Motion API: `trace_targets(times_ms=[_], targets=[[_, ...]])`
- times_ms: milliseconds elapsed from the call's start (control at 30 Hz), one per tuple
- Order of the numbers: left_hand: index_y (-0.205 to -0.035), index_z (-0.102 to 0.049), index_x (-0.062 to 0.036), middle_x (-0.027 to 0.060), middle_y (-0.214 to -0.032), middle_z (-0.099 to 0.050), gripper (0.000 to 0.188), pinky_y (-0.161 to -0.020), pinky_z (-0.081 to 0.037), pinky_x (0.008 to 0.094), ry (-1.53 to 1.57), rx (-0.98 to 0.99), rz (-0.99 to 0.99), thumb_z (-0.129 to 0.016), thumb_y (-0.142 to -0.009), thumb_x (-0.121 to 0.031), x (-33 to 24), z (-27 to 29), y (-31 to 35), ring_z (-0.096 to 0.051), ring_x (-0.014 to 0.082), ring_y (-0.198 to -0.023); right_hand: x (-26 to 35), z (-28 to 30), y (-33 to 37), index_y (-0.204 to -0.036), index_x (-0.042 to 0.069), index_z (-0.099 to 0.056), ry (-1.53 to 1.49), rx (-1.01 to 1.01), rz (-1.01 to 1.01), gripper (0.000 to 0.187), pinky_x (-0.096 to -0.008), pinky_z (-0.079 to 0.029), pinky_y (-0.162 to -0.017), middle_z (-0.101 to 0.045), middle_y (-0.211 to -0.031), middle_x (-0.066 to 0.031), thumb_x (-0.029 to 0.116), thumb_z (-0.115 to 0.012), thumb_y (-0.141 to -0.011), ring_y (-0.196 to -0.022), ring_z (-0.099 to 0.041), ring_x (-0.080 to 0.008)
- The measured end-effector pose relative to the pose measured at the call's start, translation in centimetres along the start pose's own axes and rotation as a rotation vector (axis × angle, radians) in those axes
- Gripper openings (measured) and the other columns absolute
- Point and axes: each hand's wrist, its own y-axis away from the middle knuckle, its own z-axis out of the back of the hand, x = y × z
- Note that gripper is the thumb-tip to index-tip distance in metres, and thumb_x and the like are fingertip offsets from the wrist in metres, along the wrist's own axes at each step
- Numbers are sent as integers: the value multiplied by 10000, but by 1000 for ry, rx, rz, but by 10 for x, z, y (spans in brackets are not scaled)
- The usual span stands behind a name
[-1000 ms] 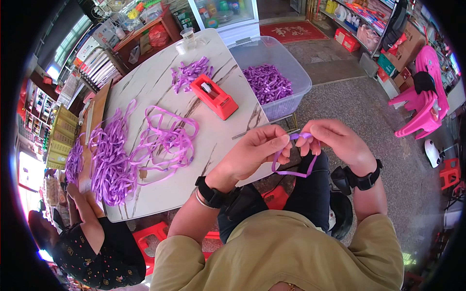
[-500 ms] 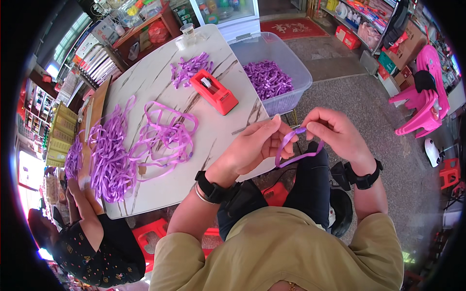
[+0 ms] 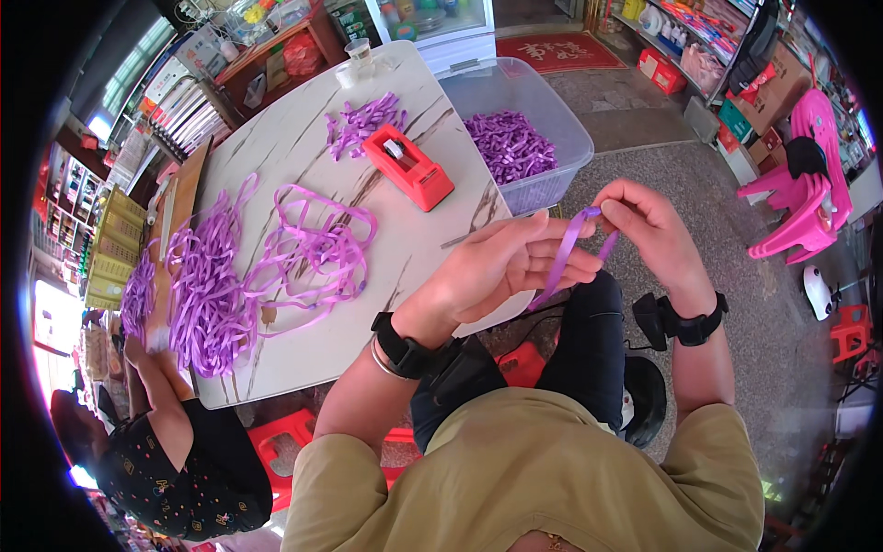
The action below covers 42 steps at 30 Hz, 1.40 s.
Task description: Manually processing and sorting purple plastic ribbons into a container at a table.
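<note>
A loop of purple ribbon [image 3: 565, 256] hangs between my hands, off the table's right corner. My right hand [image 3: 639, 221] pinches its upper end, where the ribbon looks doubled, between thumb and forefinger. My left hand [image 3: 501, 262] is open, fingers stretched out behind and against the hanging strip. On the marble-patterned table [image 3: 405, 267] a loose tangle of purple ribbon [image 3: 317, 244] lies to the left of my left hand. Beyond it stands a red tape dispenser [image 3: 409, 167], beside a small pile of short purple ribbon pieces [image 3: 363, 124].
A clear plastic bin [image 3: 543, 189] holding many folded purple pieces stands beside the table's right edge. A big heap of purple ribbon [image 3: 212, 285] covers the table's left side. A co-worker [image 3: 175, 460] sits at the lower left. Plastic cups [image 3: 359, 53] stand at the far edge.
My right hand has drawn the ribbon's end up and to the right. My left fingers have straightened out, and the loop now hangs longer across them.
</note>
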Motion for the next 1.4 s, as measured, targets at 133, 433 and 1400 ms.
trace_targets(times_ms=[133,433,1400], targets=[[-1252,-330,47,223,-1110,-509,490,-922,-363,377,31,9,-1,-244,-914,-297,0,-2,-1,-508,283,-1024,-5,0,-1,-861,15,-528,-97,-21,-7,148,-217,-391,-660,-522,-750,2,147,-460,-868,-709,-472,-74],[-1206,-384,53,192,-1040,-547,423,-885,-398,360,78,-12,-17,-337,-907,-243,1,3,-4,-545,262,-955,-3,7,-1,-875,43,-525,-118,-53,-90,188,-218,-421,-685,-549,-769,-2,214,-449,-885,-718,-508,-68],[-966,-515,29,49,-623,-513,202,-941,-352,403,127,-131,-56,-439,-858,-124,33,64,21,-559,199,-763,-19,83,4,-916,67,-437,-1240,-68,-151,101,-186,-387,-506,-391,-727,25,160,-400,-903,-639,-386,-74]])
